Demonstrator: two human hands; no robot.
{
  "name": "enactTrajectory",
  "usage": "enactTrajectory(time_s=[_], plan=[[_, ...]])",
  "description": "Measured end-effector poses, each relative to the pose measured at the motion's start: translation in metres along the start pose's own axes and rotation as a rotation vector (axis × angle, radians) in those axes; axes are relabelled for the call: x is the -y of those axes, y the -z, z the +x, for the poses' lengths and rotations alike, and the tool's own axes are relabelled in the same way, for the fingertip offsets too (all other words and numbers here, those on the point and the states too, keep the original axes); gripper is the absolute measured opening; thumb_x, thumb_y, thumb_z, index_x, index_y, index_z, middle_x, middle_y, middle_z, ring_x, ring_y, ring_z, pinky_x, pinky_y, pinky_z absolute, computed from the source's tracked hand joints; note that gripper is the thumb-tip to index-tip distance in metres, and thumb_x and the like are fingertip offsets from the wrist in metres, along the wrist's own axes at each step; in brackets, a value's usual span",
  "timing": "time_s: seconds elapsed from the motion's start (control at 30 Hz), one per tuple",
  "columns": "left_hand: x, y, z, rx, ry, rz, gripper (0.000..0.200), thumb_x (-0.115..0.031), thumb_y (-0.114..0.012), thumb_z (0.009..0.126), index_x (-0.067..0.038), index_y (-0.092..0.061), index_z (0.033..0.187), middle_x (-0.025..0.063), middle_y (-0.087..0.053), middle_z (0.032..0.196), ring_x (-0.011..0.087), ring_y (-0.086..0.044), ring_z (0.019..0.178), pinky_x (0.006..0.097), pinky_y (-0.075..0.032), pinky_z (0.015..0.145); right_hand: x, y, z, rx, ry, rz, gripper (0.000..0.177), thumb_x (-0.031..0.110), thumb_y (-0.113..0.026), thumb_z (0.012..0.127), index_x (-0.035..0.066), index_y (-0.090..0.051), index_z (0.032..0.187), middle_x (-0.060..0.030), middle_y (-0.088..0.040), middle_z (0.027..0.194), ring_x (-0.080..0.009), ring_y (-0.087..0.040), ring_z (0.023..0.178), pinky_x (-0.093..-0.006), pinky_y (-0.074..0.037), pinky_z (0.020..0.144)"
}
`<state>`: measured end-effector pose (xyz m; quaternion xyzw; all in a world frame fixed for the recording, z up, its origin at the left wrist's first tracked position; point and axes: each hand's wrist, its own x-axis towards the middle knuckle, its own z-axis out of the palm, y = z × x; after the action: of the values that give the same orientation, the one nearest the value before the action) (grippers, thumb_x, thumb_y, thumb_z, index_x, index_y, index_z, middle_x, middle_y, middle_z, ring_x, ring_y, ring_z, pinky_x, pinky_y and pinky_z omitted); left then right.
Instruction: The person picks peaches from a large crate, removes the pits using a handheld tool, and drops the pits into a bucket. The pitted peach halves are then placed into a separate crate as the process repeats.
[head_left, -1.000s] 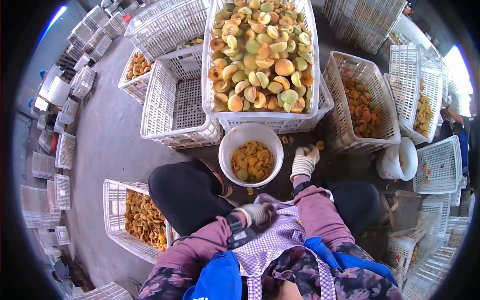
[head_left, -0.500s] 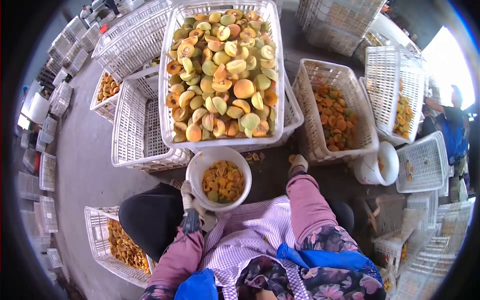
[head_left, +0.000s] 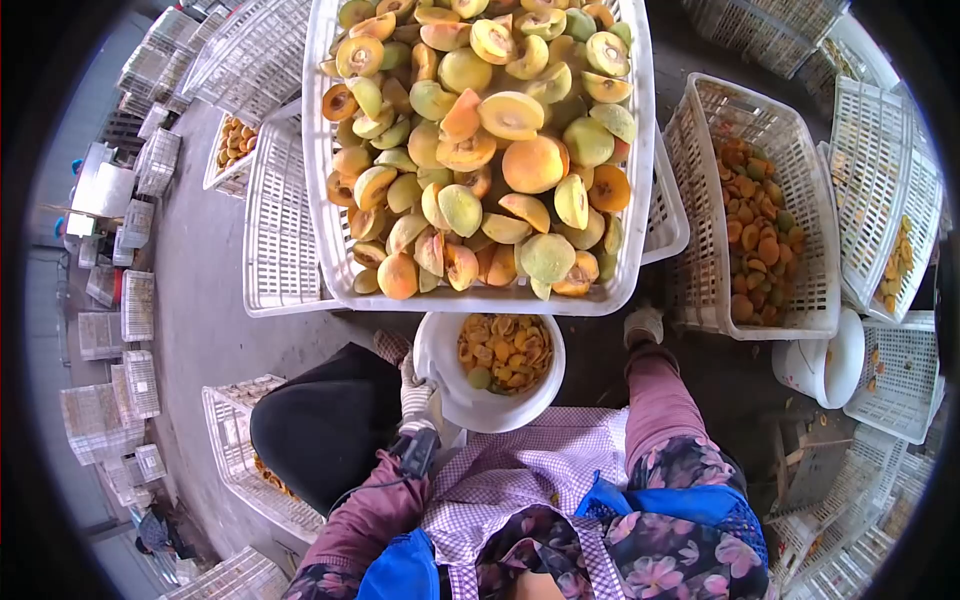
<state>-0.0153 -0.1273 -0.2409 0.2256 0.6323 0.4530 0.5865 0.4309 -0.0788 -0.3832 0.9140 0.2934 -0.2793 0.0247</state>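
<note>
My left hand (head_left: 418,398), in a pale glove, grips the left rim of a white bucket (head_left: 432,350). Cut pieces of orange and yellow fruit (head_left: 505,352) lie inside the bucket. My right hand (head_left: 643,325), also gloved, is stretched forward between the bucket and the crate on the right; its fingers are foreshortened, and nothing shows clearly in them. In front of both hands stands a raised white crate (head_left: 480,298) heaped with halved apricots (head_left: 512,115), green to orange, some showing hollow centres.
At the right, a deep plastic crate (head_left: 700,290) holds more orange halves. Beyond it are a tipped white bucket (head_left: 845,365) and stacked crates (head_left: 870,170). A crate (head_left: 225,440) with fruit sits beside my left knee (head_left: 320,425). More crates line the far left floor.
My view has shifted, so the fruit crate looks larger and nearer. The orange piece seen beside my right hand before no longer shows. My left hand stays at the bucket.
</note>
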Motion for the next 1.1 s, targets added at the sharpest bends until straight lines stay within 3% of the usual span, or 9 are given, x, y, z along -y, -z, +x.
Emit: enactTrajectory(time_s=[0.1, 0.17, 0.23, 0.3, 0.43, 0.57, 0.83, 1.03, 1.1], plan=[[-0.003, -0.004, -0.005, 0.117, 0.04, -0.219, 0.067, 0.014, -0.047, 0.076, -0.015, -0.033, 0.135, 0.008, -0.049, 0.124, 0.0217, -0.053, 0.105, 0.0292, -0.047, 0.09, -0.003, -0.008, 0.0, -0.015, -0.016, 0.157, 0.028, 0.024, -0.049, 0.085, 0.01, -0.058, 0.107, -0.0168, -0.062, 0.106, -0.033, -0.057, 0.105, -0.04, -0.048, 0.087], [-0.002, -0.013, -0.01, -0.088, -0.068, 0.52, 0.059, 0.004, -0.05, 0.079, -0.013, -0.035, 0.133, 0.0097, -0.052, 0.117, 0.0231, -0.053, 0.103, 0.0292, -0.045, 0.091, 0.013, 0.003, -0.011, -0.069, 0.009, 0.285, 0.027, 0.025, -0.047, 0.086, 0.009, -0.059, 0.104, -0.0167, -0.063, 0.103, -0.0334, -0.057, 0.104, -0.0403, -0.047, 0.086], [-0.053, -0.065, -0.031, -0.186, -0.596, 0.434, 0.049, -0.004, -0.054, 0.074, -0.009, -0.046, 0.123, 0.0132, -0.057, 0.101, 0.0311, -0.055, 0.099, 0.0354, -0.043, 0.092, 0.031, 0.02, -0.034, -0.165, -0.19, 0.492, 0.028, 0.019, -0.044, 0.087, 0.009, -0.062, 0.106, -0.0189, -0.062, 0.107, -0.0331, -0.058, 0.103, -0.039, -0.049, 0.085], [-0.087, -0.099, -0.052, 0.163, -0.907, 1.191, 0.042, -0.008, -0.057, 0.071, -0.008, -0.055, 0.114, 0.0168, -0.057, 0.098, 0.036, -0.056, 0.094, 0.0386, -0.044, 0.091, 0.033, 0.009, -0.018, -0.116, -0.049, 0.419, 0.028, 0.023, -0.045, 0.087, 0.009, -0.061, 0.105, -0.0172, -0.062, 0.106, -0.0338, -0.058, 0.101, -0.0394, -0.048, 0.083], [-0.025, -0.134, 0.014, 0.763, -0.143, 1.715, 0.031, -0.017, -0.059, 0.075, -0.01, -0.063, 0.105, 0.0173, -0.059, 0.104, 0.0303, -0.058, 0.092, 0.0365, -0.046, 0.086, 0.046, 0.074, -0.028, 0.125, 0.663, -0.336, 0.032, 0.028, -0.047, 0.086, 0.01, -0.06, 0.109, -0.0141, -0.064, 0.102, -0.033, -0.061, 0.093, -0.039, -0.048, 0.078], [0.019, -0.111, 0.034, 0.919, 0.002, 1.743, 0.027, -0.019, -0.058, 0.077, -0.01, -0.063, 0.102, 0.0162, -0.06, 0.098, 0.0295, -0.059, 0.087, 0.036, -0.046, 0.081, 0.086, 0.23, -0.148, 0.477, 0.876, -0.792, 0.034, 0.024, -0.05, 0.08, 0.01, -0.061, 0.109, -0.0138, -0.065, 0.1, -0.0313, -0.062, 0.089, -0.0404, -0.049, 0.077], [0.033, -0.076, 0.042, 1.022, 0.102, 1.54, 0.02, -0.022, -0.057, 0.08, -0.009, -0.062, 0.094, 0.0141, -0.061, 0.084, 0.028, -0.061, 0.078, 0.0349, -0.048, 0.07, 0.044, 0.313, -0.232, 0.048, 1.01, -0.102, 0.025, 0.018, -0.06, 0.077, 0.007, -0.062, 0.1, -0.011, -0.065, 0.085, -0.026, -0.063, 0.081, -0.0365, -0.05, 0.07], [0.003, -0.066, 0.047, 1.048, 0.185, 0.813, 0.018, -0.025, -0.056, 0.082, -0.009, -0.061, 0.088, 0.0125, -0.062, 0.074, 0.0269, -0.062, 0.07, 0.0342, -0.049, 0.062, 0.05, 0.316, -0.263, 0.465, 0.489, 1.025, 0.027, 0.014, -0.063, 0.082, 0.006, -0.057, 0.107, -0.0036, -0.061, 0.089, -0.0122, -0.06, 0.068, -0.0237, -0.047, 0.054], [-0.045, -0.096, 0.011, 0.854, -0.113, 1.162, 0.018, -0.023, -0.055, 0.084, -0.007, -0.06, 0.09, 0.004, -0.064, 0.083, 0.0218, -0.062, 0.075, 0.0347, -0.049, 0.062, 0.063, 0.326, -0.272, 0.489, 0.501, 1.062, 0.028, 0.015, -0.059, 0.084, 0.004, -0.055, 0.109, -0.0052, -0.061, 0.093, -0.0126, -0.06, 0.07, -0.0237, -0.048, 0.057]])
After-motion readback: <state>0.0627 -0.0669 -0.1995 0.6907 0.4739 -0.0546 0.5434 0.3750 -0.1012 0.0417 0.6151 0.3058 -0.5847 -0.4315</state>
